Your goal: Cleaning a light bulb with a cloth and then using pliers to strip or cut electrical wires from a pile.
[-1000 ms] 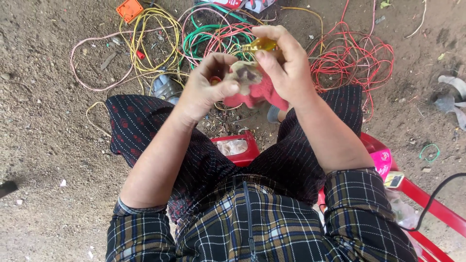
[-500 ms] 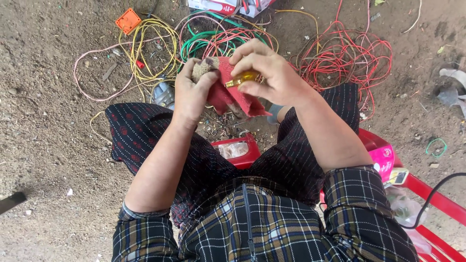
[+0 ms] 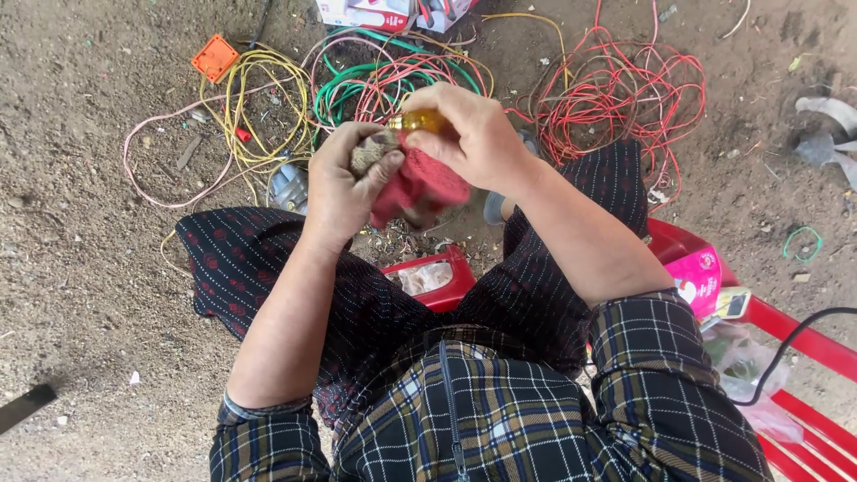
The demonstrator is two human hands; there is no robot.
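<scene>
Both my hands are up in front of me, over my knees, working one bundle. My left hand (image 3: 344, 183) is curled around a grey-brown lump (image 3: 370, 152) and the upper edge of a red cloth (image 3: 420, 187); fingers closed on it, thumb pressed into the cloth. My right hand (image 3: 473, 134) comes over the top, fingers bent and pinching a small amber-yellow glassy piece (image 3: 420, 120) with a metal end, which sits right against the cloth. Can't tell what the amber piece is exactly; most of it is hidden under my fingers. The cloth hangs down between the two hands, bunched, touching both. Below the hands on the dirt ground (image 3: 80, 295): a red plastic tray (image 3: 442, 281) between my knees, some pale scraps in it. Beyond the hands lie loose coils of wire: yellow coil (image 3: 254, 107) to the left, green coil (image 3: 348, 85) in the middle, red tangle (image 3: 625, 89) to the right. A small orange square box (image 3: 214, 58) lies at the far left of the yellow coil. A grey ribbed part (image 3: 287, 187) sits on the ground just left of my left hand. Red stool frame (image 3: 794, 326) at my right side, with a pink packet (image 3: 696, 277) on it.
</scene>
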